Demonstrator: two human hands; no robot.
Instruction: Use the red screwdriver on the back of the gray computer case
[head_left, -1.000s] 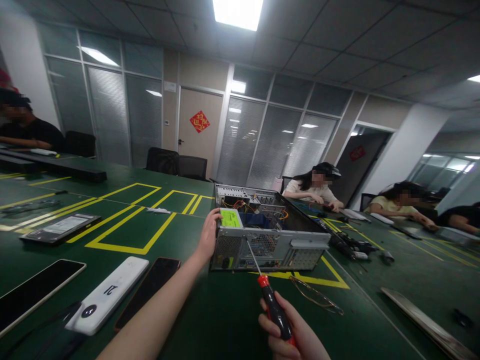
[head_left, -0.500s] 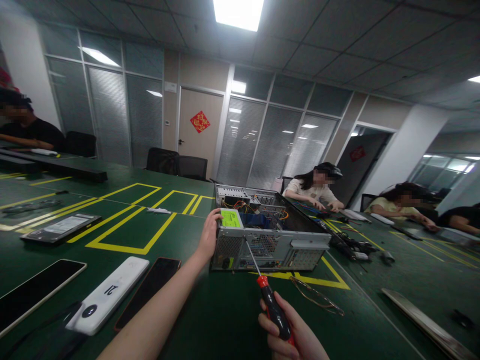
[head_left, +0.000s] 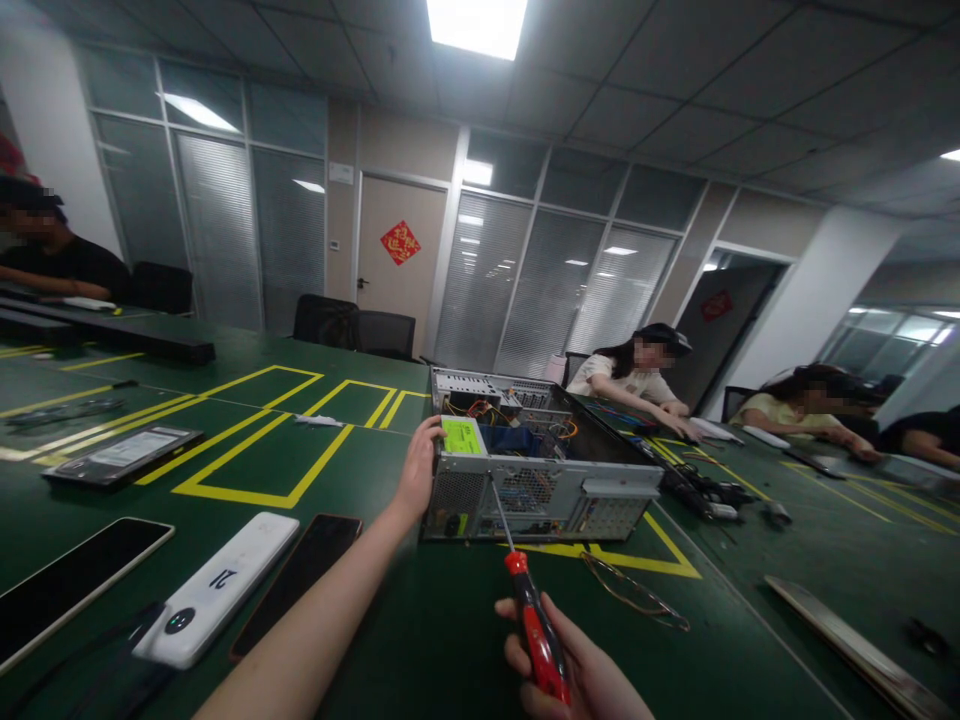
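An open computer case (head_left: 555, 470) lies on the green table, its rear panel facing me. Inside its left corner is a power supply with a bright green label (head_left: 462, 436). My left hand (head_left: 420, 470) grips that left corner, fingertips over the top edge beside the label. In my right hand (head_left: 574, 655) is a red and black screwdriver (head_left: 534, 620), held by its handle. Its shaft slants up and away, and the tip meets the rear panel just right of the power supply's grille. Whether the tip sits in a screw is too small to tell.
Eyeglasses (head_left: 634, 590) lie right of the screwdriver. At left are a hard drive (head_left: 124, 455), a white power bank (head_left: 217, 590) with a cable and two phones. A metal panel (head_left: 847, 640) and black cables (head_left: 712, 490) lie at right. Several people sit around.
The screwdriver handle has turned in my right hand, showing more red, and has shifted slightly left. My left hand and the case stay put. A person across the table has reached an arm forward.
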